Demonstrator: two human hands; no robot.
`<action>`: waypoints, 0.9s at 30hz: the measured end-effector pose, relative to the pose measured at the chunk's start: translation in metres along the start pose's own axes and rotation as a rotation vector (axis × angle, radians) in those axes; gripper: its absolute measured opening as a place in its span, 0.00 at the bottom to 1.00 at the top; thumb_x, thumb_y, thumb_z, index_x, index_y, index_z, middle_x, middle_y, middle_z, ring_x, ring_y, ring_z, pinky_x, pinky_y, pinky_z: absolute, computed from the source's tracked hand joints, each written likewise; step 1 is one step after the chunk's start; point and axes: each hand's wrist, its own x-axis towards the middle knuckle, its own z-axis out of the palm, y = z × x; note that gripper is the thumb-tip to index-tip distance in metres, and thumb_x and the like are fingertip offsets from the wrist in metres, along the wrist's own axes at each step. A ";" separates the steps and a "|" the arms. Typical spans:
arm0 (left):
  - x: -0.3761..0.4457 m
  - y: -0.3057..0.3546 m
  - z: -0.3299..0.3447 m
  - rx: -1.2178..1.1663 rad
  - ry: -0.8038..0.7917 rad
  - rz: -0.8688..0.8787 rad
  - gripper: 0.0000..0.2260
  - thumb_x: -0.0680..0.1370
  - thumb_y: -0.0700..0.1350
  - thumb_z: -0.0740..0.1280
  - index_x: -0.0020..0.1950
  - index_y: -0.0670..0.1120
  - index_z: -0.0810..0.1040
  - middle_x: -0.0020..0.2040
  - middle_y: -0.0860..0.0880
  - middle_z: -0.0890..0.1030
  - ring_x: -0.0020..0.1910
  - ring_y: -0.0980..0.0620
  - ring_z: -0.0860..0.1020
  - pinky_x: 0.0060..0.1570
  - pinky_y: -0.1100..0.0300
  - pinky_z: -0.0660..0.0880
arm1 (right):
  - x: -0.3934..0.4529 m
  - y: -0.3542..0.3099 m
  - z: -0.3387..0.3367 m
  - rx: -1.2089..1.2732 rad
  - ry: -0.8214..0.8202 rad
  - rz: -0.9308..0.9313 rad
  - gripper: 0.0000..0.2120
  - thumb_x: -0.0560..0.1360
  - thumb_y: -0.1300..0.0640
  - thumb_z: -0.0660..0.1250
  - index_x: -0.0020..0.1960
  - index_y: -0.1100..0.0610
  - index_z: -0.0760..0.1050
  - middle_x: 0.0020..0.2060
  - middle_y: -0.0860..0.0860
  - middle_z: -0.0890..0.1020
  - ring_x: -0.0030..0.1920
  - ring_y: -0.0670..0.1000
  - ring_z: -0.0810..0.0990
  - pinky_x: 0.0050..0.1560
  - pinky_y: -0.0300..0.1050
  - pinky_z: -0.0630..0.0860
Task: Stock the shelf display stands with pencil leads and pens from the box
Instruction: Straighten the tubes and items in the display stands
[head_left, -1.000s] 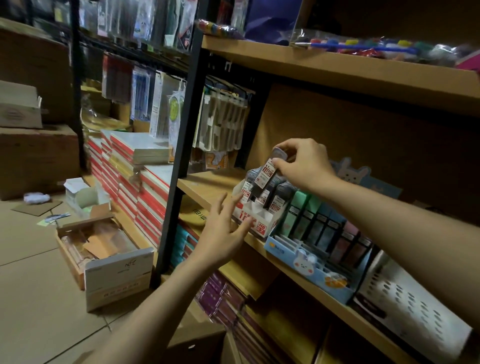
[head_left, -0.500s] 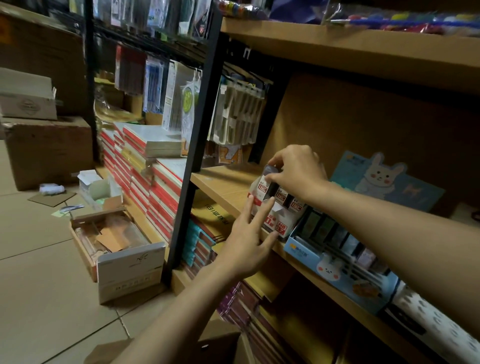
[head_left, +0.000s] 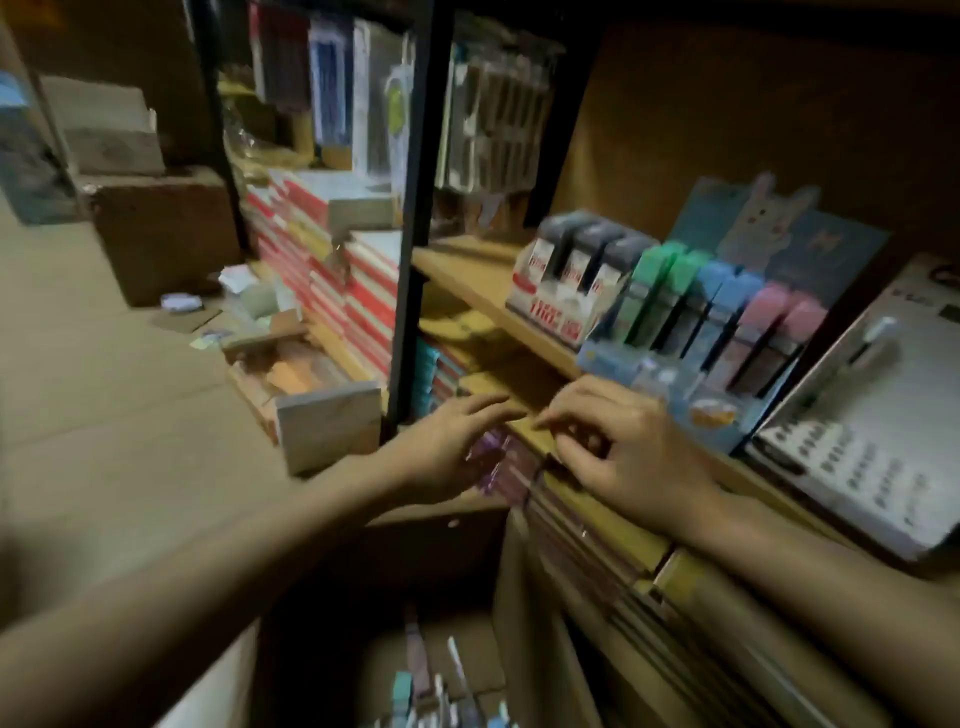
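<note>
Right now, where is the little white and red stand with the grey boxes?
In the head view, the white and red stand sits on the wooden shelf, right of centre, against the left side of the blue bunny stand.

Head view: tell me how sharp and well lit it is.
Head view: dim, warm light, deep shadow under the shelves; motion blur smears the left hand and right hand, and the print on the white display stand; the shelf post leans from wide-angle distortion; the box below is dark and soft.

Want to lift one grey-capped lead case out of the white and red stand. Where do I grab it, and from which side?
Pinch the grey cap of a lead case from above. The cases stand upright, packed side by side in the stand, so only the caps stick out; the blue display crowds the right side.
</note>
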 end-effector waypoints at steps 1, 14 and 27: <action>-0.021 -0.001 0.006 0.068 -0.082 0.013 0.23 0.80 0.46 0.65 0.74 0.48 0.66 0.76 0.45 0.63 0.74 0.45 0.63 0.72 0.51 0.62 | -0.023 -0.003 0.016 0.058 -0.141 0.002 0.08 0.73 0.61 0.70 0.51 0.53 0.82 0.48 0.45 0.79 0.46 0.40 0.78 0.48 0.36 0.74; -0.322 -0.033 0.053 0.302 -0.472 -0.055 0.26 0.79 0.64 0.53 0.73 0.54 0.69 0.79 0.46 0.57 0.76 0.41 0.57 0.69 0.49 0.68 | -0.179 -0.074 0.252 -0.107 -1.255 -0.468 0.30 0.80 0.47 0.61 0.78 0.39 0.52 0.79 0.53 0.49 0.79 0.56 0.49 0.75 0.62 0.52; -0.338 -0.051 0.086 0.288 -0.379 -0.061 0.22 0.81 0.62 0.54 0.73 0.55 0.67 0.80 0.44 0.49 0.79 0.42 0.47 0.72 0.49 0.53 | -0.229 -0.078 0.339 -0.310 -1.273 -0.813 0.23 0.82 0.39 0.47 0.76 0.36 0.53 0.80 0.53 0.46 0.78 0.61 0.36 0.71 0.74 0.37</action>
